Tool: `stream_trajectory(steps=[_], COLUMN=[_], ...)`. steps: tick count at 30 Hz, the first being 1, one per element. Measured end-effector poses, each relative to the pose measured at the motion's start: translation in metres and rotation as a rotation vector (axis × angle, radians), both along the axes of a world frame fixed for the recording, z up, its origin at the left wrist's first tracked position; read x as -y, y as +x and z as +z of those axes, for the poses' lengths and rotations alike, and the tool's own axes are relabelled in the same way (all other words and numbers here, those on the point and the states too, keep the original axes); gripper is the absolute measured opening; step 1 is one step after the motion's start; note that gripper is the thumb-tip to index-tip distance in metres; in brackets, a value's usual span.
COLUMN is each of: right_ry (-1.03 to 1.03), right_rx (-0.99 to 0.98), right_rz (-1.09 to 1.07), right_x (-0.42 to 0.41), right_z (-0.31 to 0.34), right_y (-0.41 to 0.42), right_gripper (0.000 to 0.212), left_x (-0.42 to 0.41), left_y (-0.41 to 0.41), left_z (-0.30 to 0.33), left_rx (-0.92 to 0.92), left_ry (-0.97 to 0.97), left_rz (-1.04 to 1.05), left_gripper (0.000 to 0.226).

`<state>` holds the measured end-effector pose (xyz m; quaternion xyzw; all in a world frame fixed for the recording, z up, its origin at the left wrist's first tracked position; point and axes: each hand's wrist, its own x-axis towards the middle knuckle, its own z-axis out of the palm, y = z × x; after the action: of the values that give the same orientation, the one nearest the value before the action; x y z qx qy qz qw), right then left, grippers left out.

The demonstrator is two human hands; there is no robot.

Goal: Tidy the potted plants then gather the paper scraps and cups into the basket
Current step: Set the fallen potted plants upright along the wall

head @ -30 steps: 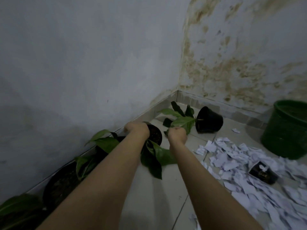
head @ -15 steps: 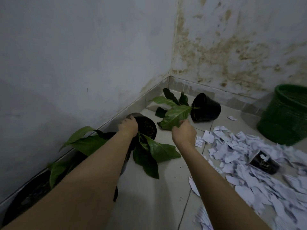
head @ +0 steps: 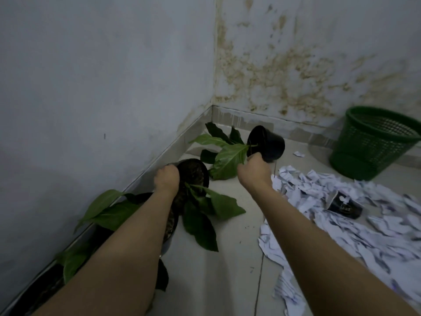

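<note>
A black potted plant (head: 194,173) stands by the left wall, and my left hand (head: 166,180) grips its rim. Farther back a second black pot (head: 270,142) lies on its side, its green leaves (head: 227,160) spread toward the corner. My right hand (head: 254,171) has its fingers curled on the near rim of that tipped pot. White paper scraps (head: 319,190) cover the floor on the right, with a dark cup (head: 345,205) lying among them. A green mesh basket (head: 373,142) stands at the far right by the back wall.
More potted plants (head: 107,209) line the left wall under my left forearm. The stained back wall (head: 296,71) and the left wall meet in a corner just behind the tipped pot. Bare tile floor (head: 218,270) lies between my arms.
My right hand has moved from the near plant's leaves out to the tipped pot and taken hold of its rim. My left hand stays on the near pot.
</note>
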<state>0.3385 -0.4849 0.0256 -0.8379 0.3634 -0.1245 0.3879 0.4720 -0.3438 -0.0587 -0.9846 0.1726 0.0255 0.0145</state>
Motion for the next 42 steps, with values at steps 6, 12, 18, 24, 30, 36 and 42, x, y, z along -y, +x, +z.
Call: stream_trajectory(steps=[6, 12, 18, 24, 30, 36, 42], right_ry=[0.188, 0.249, 0.45, 0.586, 0.473, 0.501, 0.65], right_rx=[0.004, -0.125, -0.207, -0.084, -0.026, 0.099, 0.146], right_rz=[-0.016, 0.051, 0.134, 0.138, 0.073, -0.057, 0.031], right_x=[0.008, -0.002, -0.015, -0.032, -0.042, -0.035, -0.038], right_z=[-0.029, -0.052, -0.059, -0.078, -0.111, -0.123, -0.128], right_y=[-0.003, -0.007, 0.003, 0.031, 0.051, 0.066, 0.073], right_gripper=[0.01, 0.014, 0.013, 0.038, 0.034, 0.044, 0.047], left_x=[0.001, 0.03, 0.03, 0.035, 0.035, 0.039, 0.038], left_y=[0.004, -0.005, -0.016, -0.02, -0.014, -0.016, -0.024], left_z=[0.016, 0.023, 0.019, 0.004, -0.012, -0.007, -0.015], left_rx=[-0.224, -0.565, -0.716, -0.804, -0.724, -0.361, -0.126], left_ry=[-0.328, -0.859, -1.252, -1.462, -0.965, -0.367, 0.158], left_rz=[0.177, 0.519, 0.731, 0.929, 0.736, 0.521, 0.233], left_gripper=[0.032, 0.03, 0.04, 0.04, 0.042, 0.07, 0.055])
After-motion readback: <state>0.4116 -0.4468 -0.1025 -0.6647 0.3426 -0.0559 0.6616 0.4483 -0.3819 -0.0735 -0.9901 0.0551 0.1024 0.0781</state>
